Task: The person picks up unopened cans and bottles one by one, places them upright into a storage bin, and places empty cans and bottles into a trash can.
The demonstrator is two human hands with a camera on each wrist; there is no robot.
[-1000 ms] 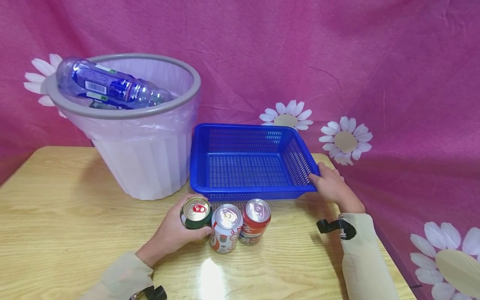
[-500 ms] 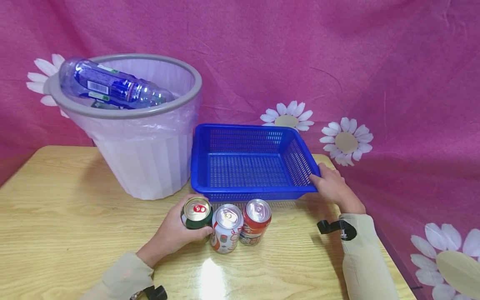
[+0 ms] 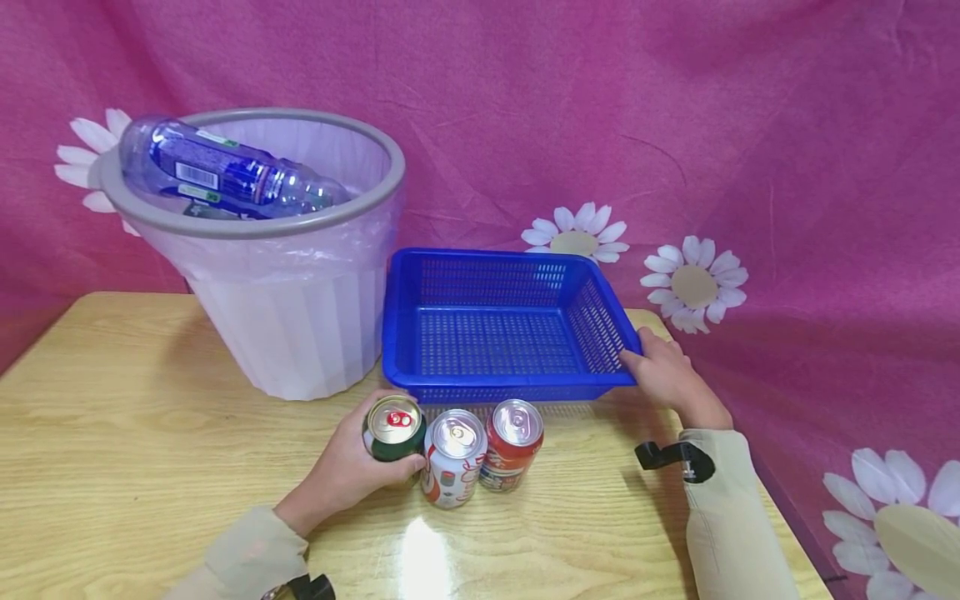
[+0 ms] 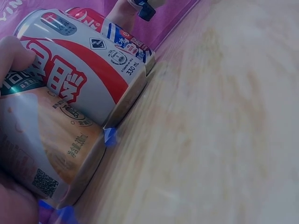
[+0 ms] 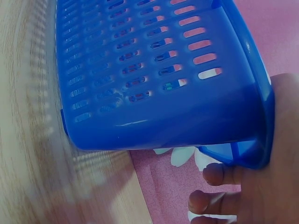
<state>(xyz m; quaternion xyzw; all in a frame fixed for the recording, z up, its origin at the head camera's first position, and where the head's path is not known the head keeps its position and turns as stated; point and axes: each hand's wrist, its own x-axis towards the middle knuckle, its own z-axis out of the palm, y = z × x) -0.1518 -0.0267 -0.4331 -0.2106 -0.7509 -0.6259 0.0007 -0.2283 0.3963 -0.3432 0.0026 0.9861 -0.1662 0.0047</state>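
My left hand (image 3: 348,462) grips a drink can (image 3: 395,421) with a gold top and a red pull tab, thumb at its near right side. In the left wrist view this can (image 4: 60,135) shows a dark green band over a pale orange body. Close to its right stands a white-and-red soda can (image 3: 453,462), then a red soda can (image 3: 513,442), both upright on the table. A blue plastic basket (image 3: 495,381) sits behind the cans. My right hand (image 3: 667,375) holds the basket's right rim, thumb on the near side; the right wrist view shows curled fingertips (image 5: 215,173) beneath the rim.
A white bin (image 3: 300,325) with a grey rim and a clear liner stands left of the basket. Clear plastic bottles (image 3: 225,171) with blue labels lie in its mouth. A pink flowered cloth (image 3: 480,125) hangs behind the wooden table (image 3: 150,467).
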